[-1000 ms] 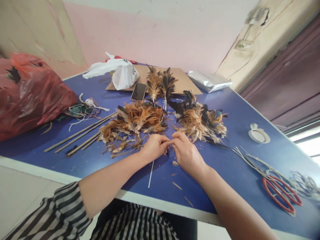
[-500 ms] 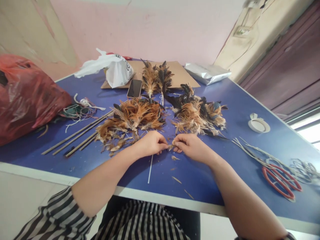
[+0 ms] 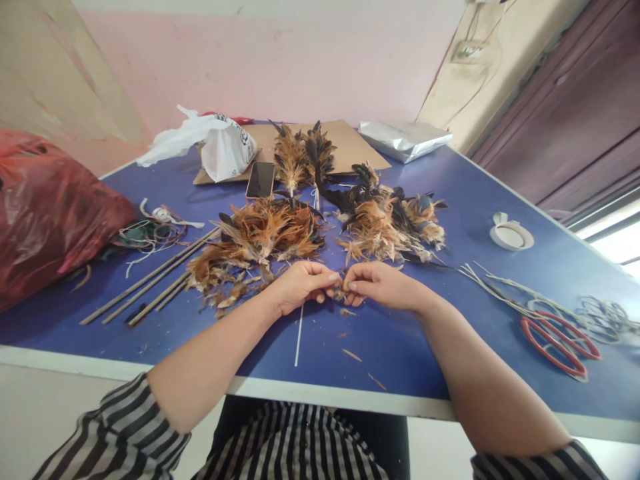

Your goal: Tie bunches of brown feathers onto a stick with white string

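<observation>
My left hand (image 3: 306, 287) and my right hand (image 3: 376, 285) meet over the middle of the blue table, both closed in a pinch. Between their fingertips is a small brownish feather (image 3: 339, 293), partly hidden by the fingers. Beyond my left hand spreads a heap of orange-brown feathers (image 3: 273, 230). Past my right hand lies a heap of tan and black feathers (image 3: 380, 223). A thin white strip (image 3: 299, 340) lies below my left hand, and loose feather bits (image 3: 353, 355) are scattered in front of my right.
Left are thin sticks (image 3: 150, 280), tangled string (image 3: 155, 233) and a red plastic bag (image 3: 55, 213). Behind stand a phone (image 3: 261, 180), white bag (image 3: 225, 153), cardboard (image 3: 357, 147) and silver packet (image 3: 405, 140). Right are a tape roll (image 3: 512, 235) and red-handled scissors (image 3: 555, 347).
The view has shifted slightly. My fingers have changed their pinch a little at the same spot, and the left thumb now reaches further toward the right hand.
</observation>
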`<state>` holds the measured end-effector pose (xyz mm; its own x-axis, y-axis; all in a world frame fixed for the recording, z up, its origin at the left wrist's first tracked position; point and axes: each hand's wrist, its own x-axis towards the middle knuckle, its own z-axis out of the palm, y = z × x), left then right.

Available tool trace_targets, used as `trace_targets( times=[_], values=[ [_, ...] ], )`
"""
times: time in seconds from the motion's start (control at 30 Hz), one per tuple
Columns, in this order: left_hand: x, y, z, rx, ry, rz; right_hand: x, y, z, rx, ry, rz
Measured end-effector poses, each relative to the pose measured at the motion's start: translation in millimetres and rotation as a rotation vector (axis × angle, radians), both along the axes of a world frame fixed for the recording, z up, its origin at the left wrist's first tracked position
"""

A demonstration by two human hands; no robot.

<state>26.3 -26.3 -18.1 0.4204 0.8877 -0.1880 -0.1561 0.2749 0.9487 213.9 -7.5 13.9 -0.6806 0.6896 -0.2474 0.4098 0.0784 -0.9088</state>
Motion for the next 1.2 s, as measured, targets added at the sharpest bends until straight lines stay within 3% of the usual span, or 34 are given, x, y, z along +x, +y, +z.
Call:
trace_targets(
  times=[0.17,0.33,0.53,0.9,1.2],
  values=[
    [1,-2,1.2,-0.070,-0.098,-0.037,1,1,0.9,-0.025,0.024,0.012],
    [2,-3,0.3,-0.056,-0.024,-0.059,2,3,-1.2,-0.035,0.059,-0.022],
    [5,-4,2.8,-0.074,0.052,0.009,3,2,-2.4,-0.099,0.102,-0.071],
    [9,-7,-1.8,0.167,0.337,0.109,-9,-2,-1.4,-0.030,0.110,-0.153],
    [3,-3,2.3,0.129,0.153,0.085,-3,7,-12.3,-0.260,0.345,-0.278]
  ],
)
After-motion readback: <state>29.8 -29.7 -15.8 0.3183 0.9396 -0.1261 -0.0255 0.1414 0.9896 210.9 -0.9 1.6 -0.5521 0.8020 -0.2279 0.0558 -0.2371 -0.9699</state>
